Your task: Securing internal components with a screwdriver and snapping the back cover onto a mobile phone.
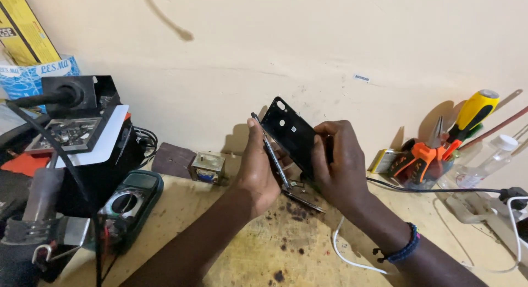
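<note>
Hidden: the phone body (273, 155) shows only as a thin edge, its face turned away; small parts at its lower end are too fine to tell.
Cut off: yellow box (25, 28) at top left, leaning above a blue-and-white carton (33, 77).
Label: small white sticker (361, 77) on the wall.
Left hand (256, 168): upright, closed on the phone body's edge.
Right hand (338, 166): gripping the black back cover (290, 134), tilted away from the body, above the worktop (264, 248).
</note>
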